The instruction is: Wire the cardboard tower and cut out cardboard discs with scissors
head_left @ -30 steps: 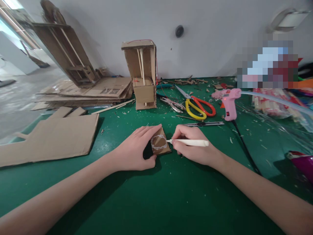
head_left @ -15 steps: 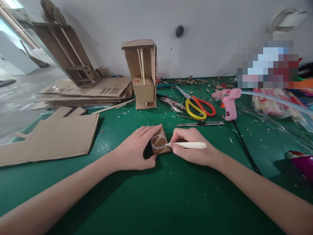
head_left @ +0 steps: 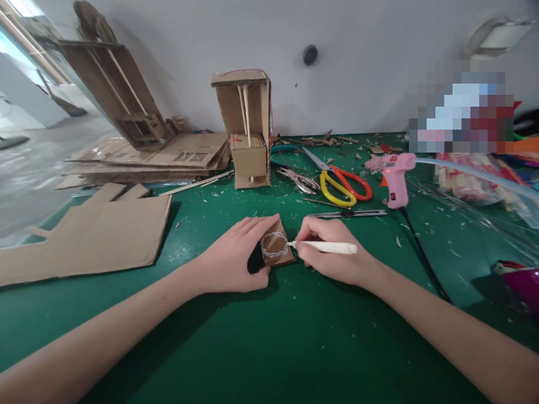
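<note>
1. The right hand (head_left: 332, 247) has its fingers clamped on one white marker (head_left: 330, 247), its knuckles curled, the tip pointing toward nine o'clock.
2. The left hand (head_left: 236, 255) lies low, palm down, holding one small cardboard piece (head_left: 275, 240) between its fingers at the upper edge and its thumb at the lower.
3. That piece lies flat between the hands and bears one rough white ring; the tip is at the ring's three o'clock, contact unclear.
4. Two bare forearms come in, the left from eight o'clock, the right from four.
5. Around the piece on the green tabletop (head_left: 286, 336): one cutter knife (head_left: 362, 212) and one pink glue gun (head_left: 398, 179) at two o'clock; one pair of yellow-and-red-handled scissors (head_left: 337, 182) at one; one upright cardboard frame (head_left: 248, 163) near twelve; one large cardboard sheet (head_left: 109, 238) at nine.
</note>
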`<state>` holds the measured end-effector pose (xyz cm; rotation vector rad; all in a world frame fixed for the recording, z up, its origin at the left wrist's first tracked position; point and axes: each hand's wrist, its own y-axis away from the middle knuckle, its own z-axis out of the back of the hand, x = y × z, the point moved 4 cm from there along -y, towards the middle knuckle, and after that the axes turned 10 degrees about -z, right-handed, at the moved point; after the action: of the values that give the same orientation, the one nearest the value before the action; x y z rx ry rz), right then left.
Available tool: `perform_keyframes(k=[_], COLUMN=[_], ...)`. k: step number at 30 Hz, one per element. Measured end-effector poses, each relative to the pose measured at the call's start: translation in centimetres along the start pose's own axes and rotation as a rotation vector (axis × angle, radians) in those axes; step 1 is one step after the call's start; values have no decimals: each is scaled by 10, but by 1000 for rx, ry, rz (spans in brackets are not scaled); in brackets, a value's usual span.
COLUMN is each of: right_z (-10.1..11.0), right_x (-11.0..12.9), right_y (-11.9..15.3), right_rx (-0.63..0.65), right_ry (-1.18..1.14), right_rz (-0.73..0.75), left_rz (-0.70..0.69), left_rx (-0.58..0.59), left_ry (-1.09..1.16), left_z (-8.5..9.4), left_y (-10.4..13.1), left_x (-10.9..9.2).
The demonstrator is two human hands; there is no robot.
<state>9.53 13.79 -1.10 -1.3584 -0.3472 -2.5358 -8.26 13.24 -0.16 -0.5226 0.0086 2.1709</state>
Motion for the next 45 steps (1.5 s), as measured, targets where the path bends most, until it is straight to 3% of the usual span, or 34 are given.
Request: perform_keyframes(k=[8, 21, 27, 34, 45], right_z=[-3, -2, -2, -3, -4], right_x=[-6, -4, -10, -7, -7], right_y=[-6, -8, -8, -8, -10], right_rx=[119, 86, 63, 134, 136], right_ry=[-113, -91, -184, -153, -127], right_rz=[-62, -59, -94, -91, -79], left_rz=[7, -20, -17, -56, -52], left_rx=[24, -2, 18, 42, 70], left_ry=[11, 27, 33, 80, 92], left_z=[-1, -1, 0, 0, 0], left_y=[0, 1, 1, 3, 1], left_x=[0, 1, 1, 3, 4])
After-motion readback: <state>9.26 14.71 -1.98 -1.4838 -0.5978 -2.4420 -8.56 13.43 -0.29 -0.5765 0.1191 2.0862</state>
